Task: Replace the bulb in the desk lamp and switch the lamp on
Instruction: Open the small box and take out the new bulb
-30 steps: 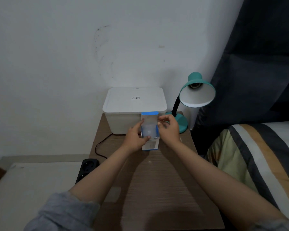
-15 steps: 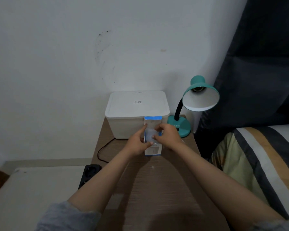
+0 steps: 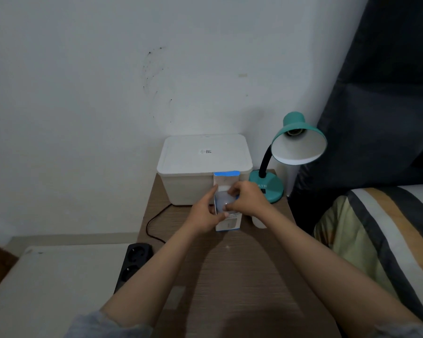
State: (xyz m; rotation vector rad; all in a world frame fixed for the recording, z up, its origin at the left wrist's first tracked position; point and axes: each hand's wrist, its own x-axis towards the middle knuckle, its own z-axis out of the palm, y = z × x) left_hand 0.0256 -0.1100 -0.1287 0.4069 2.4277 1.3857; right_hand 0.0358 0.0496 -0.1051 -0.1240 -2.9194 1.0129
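Note:
A white and blue bulb box (image 3: pixel 226 223) stands upright on the wooden bedside table (image 3: pixel 230 276), its top flap open. My left hand (image 3: pixel 203 213) grips the box's left side. My right hand (image 3: pixel 248 200) has its fingers on the white bulb (image 3: pixel 221 201) that shows at the box's open front. The teal desk lamp (image 3: pixel 296 147) stands at the table's back right; its shade faces me, unlit, and the socket inside looks bare. A black switch sits on the lamp's base (image 3: pixel 269 189).
A white lidded plastic bin (image 3: pixel 203 164) stands at the back of the table against the wall. A black cord (image 3: pixel 152 223) runs off the left edge to a black power strip (image 3: pixel 134 262) on a low white surface. A striped bed (image 3: pixel 381 240) lies right.
My right hand has slid lower on the box front, from the top edge onto the bulb. The left hand stays on the box. The view has shifted slightly.

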